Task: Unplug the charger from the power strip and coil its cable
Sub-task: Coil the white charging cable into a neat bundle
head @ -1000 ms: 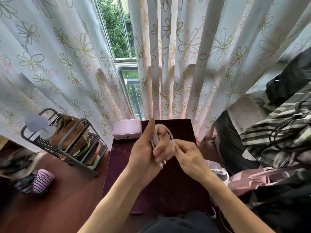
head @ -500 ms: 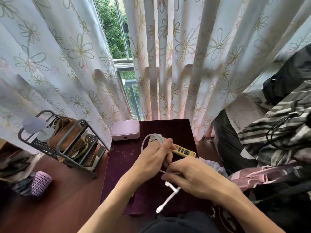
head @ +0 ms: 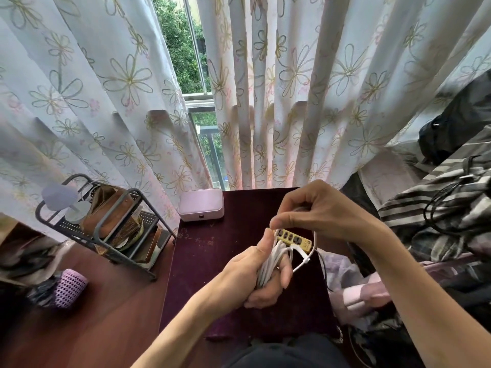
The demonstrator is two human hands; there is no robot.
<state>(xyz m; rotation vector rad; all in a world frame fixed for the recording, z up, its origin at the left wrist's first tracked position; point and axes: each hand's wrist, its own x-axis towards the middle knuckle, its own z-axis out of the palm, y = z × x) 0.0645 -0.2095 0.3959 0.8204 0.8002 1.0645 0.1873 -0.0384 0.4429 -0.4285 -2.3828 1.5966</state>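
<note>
My left hand [head: 256,274] is closed around a bundle of white cable loops [head: 269,264] above the dark purple table [head: 212,251]. My right hand [head: 318,211] is raised above and to the right of it, pinching a strand of the same white cable; the strand curves down the right side to a white connector [head: 305,260] that hangs free. The yellow power strip [head: 293,239] lies on the table behind the bundle, partly hidden by my hands. The charger body is not visible.
A pink box [head: 201,205] sits at the table's far edge by the flowered curtains. To the left stand a grey wire rack [head: 106,224] with bags and a pink perforated cup [head: 69,288] on the floor. Striped fabric and clothes [head: 435,208] pile up at right.
My right hand rose from low in front of the left hand to above the power strip, drawing the cable up and around. The dangling end is shorter now. The left hand kept its hold.
</note>
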